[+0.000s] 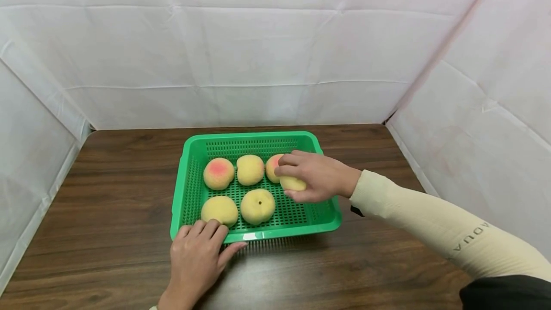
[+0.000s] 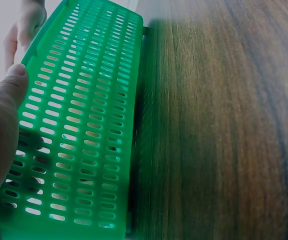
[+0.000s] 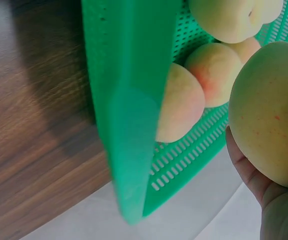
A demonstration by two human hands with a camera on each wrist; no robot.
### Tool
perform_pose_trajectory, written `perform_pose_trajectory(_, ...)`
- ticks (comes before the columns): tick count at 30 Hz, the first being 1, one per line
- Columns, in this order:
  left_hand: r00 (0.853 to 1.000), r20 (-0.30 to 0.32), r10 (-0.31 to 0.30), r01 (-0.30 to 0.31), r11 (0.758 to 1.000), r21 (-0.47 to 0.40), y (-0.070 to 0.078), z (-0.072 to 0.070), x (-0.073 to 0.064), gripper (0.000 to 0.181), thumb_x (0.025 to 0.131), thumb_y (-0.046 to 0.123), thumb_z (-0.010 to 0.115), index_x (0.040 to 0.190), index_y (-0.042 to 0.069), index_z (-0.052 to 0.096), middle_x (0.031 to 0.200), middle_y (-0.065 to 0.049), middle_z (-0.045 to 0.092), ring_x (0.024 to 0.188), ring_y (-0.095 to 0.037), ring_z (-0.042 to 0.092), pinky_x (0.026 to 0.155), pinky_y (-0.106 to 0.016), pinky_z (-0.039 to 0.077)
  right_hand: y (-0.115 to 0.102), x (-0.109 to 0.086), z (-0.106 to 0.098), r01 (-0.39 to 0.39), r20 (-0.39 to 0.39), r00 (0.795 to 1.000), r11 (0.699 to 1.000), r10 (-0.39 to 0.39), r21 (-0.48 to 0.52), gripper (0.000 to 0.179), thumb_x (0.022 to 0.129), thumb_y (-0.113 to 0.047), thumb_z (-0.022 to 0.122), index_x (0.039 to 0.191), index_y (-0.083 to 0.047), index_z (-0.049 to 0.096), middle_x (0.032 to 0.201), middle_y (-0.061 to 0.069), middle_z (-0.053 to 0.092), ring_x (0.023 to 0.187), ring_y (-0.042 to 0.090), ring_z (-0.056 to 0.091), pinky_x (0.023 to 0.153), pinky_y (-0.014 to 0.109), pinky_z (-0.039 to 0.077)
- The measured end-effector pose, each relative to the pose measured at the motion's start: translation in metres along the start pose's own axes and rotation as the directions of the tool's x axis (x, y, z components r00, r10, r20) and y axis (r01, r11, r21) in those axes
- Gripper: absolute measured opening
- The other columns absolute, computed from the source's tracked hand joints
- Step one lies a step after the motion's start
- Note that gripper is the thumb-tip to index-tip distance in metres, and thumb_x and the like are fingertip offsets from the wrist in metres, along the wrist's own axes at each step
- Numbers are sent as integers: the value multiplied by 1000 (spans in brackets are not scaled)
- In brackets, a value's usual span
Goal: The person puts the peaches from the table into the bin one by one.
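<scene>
A green plastic basket (image 1: 180, 190) with slotted walls holds several yellow peaches, some with a pink blush. My right hand (image 1: 316, 173) grips a yellow peach (image 1: 293, 183) over the right side of the basket. In the right wrist view that peach (image 3: 271, 115) looks large, with fingers curled round its far side. Behind it, a pink-topped peach (image 1: 273, 168) is partly hidden by the hand. My left hand (image 1: 195, 257) holds the basket's front rim at the left, fingers over the edge beside a peach (image 1: 219, 210). Its thumb (image 2: 14, 82) lies outside the rim.
More peaches sit in the basket: a pink-topped one (image 1: 218, 173) at back left, one (image 1: 249, 170) at back middle and one (image 1: 258, 206) at front middle. The basket stands on a dark wooden table (image 1: 112, 204). White sheeting (image 1: 258, 47) surrounds the table's back and sides.
</scene>
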State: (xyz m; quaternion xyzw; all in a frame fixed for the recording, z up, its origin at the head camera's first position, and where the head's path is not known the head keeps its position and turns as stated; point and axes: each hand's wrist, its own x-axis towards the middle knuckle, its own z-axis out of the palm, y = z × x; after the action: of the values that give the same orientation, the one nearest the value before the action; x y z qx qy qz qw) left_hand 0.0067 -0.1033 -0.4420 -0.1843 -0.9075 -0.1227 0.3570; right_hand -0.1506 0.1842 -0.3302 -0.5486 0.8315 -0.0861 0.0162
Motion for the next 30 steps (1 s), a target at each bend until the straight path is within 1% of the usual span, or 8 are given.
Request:
perform_pose_trajectory(5,1000,-2,1,-1,1000,-2,0,1,0,67,103,71,31,74,15,53,74,-1,58,66,-22,56,63,-38,42,-2,8,3,7,21,1000,1000,-7,-6,35,95,-33,68,125,-15,67,120,1,64,96,18,58,77,32,51)
perform_pose_trajectory(9,1000,-3,2,-2,1000,1,0,1,0,67,103,71,31,74,15,54,74,-1,58,66,-22,55,63,-38,42,-1,11,6,-14,76,997,1000,14,2,36,97,-33,66,127,-14,66,122,2,63,100,19,58,81,34,52)
perform_pose_trajectory(13,1000,-6,1,-1,1000,3,-1,1,-1,67,103,71,31,74,15,54,74,-1,58,66,-22,55,63,-38,42,1,14,9,-48,151,987,999,46,13,37,99,-35,63,130,-13,64,124,3,62,106,20,58,86,36,53)
perform_pose_trajectory(16,1000,-10,3,-3,1000,2,-1,1,-1,66,102,71,33,74,15,53,74,-1,57,66,-22,55,63,-38,42,1,17,12,-84,220,972,996,77,21,38,102,-36,61,131,-13,62,124,3,61,107,19,56,85,36,52)
perform_pose_trajectory(22,1000,-19,7,-7,1000,-1,-2,2,-1,66,102,71,35,74,15,53,73,-1,57,65,-22,55,62,-38,42,1,25,16,-136,355,927,990,119,23,40,104,-39,58,134,-13,61,120,2,60,96,17,51,77,32,48)
perform_pose_trajectory(26,999,-33,8,-8,1000,-2,-2,3,-1,66,102,71,35,74,14,53,73,-1,57,64,-22,54,61,-38,41,0,31,18,-154,414,900,988,137,8,40,105,-38,57,137,-14,60,122,4,59,94,18,50,78,33,47)
perform_pose_trajectory(30,1000,-24,6,-6,1000,-5,-2,2,-1,65,102,71,36,75,15,53,74,-1,57,65,-22,55,62,-38,41,-2,34,20,-160,455,878,987,148,-12,40,106,-40,57,137,-14,58,123,6,58,92,18,49,77,32,46)
